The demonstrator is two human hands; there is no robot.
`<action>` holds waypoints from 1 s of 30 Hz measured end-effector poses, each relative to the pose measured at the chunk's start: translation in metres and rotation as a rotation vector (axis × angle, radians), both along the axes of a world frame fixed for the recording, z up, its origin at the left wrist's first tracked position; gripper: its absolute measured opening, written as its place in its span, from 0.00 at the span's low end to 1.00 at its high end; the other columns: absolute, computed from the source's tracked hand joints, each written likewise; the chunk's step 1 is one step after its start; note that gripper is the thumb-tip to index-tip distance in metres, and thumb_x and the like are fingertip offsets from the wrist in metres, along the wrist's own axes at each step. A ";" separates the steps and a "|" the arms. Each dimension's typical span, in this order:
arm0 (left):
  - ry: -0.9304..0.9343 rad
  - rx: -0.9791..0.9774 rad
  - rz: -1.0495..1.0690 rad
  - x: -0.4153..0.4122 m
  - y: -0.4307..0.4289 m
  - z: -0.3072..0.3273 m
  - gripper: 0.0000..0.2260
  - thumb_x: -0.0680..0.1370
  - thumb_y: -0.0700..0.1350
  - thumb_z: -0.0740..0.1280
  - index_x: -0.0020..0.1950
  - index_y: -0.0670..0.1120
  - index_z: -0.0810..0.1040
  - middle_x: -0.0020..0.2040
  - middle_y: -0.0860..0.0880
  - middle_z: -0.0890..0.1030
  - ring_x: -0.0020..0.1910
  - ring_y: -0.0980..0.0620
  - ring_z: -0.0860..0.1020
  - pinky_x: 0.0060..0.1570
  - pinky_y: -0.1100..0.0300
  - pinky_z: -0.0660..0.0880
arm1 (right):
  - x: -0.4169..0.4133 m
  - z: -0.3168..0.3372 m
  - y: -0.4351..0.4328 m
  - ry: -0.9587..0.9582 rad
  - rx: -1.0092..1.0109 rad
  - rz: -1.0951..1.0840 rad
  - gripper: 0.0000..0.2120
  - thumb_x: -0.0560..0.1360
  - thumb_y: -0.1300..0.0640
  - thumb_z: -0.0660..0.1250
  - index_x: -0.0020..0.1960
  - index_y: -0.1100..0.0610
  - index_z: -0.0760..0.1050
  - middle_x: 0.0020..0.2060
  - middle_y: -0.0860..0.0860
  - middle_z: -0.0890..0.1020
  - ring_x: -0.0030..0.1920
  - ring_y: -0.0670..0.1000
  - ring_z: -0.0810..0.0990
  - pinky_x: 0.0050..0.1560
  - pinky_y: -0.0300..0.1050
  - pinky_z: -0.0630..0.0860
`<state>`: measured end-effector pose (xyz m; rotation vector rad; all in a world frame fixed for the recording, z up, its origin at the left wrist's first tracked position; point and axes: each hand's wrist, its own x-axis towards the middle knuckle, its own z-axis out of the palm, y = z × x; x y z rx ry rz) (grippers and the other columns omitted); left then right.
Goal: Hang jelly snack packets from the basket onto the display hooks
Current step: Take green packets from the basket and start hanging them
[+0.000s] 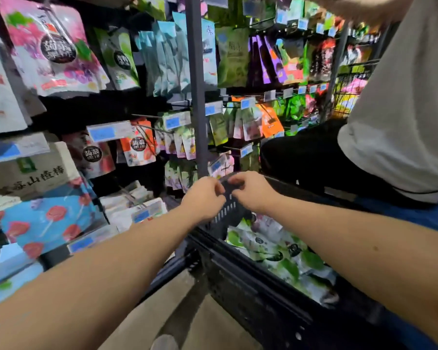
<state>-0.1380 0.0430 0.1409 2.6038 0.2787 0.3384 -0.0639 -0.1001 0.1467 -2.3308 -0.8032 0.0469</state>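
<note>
- At the far end of the black basket (250, 281), left hand (204, 198) and right hand (254, 190) meet; the fingers (219, 189) of both are curled and pinch a dark edge there, apparently the basket's own top rim. Neither hand holds a packet.
- Jelly snack packets (276, 248), green and purple, lie loose inside the basket, below and nearer than the hands.
- Step, as judged: handling or positioning the basket; no packet picked yet.
- Next move calls for: let go of the rim, reach down for one packet, find its hang hole, line it up with a display hook (144, 115) on the rack to the left.
- Readable: "蒟蒻" on a round black label (58, 48) of the hanging purple pouch; "山楂棒" on a pale box (36, 178) at left.
- Price tags (109, 131): blurred blue, unreadable.
- A second person in a grey shirt (402, 109) stands close at right.
</note>
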 end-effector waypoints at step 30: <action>0.531 0.271 -0.379 0.250 -0.058 -0.188 0.33 0.79 0.40 0.62 0.82 0.46 0.53 0.80 0.42 0.54 0.74 0.36 0.69 0.71 0.42 0.69 | 0.154 -0.194 -0.076 0.403 0.014 -0.571 0.25 0.76 0.59 0.74 0.71 0.58 0.73 0.62 0.55 0.80 0.63 0.57 0.79 0.60 0.45 0.74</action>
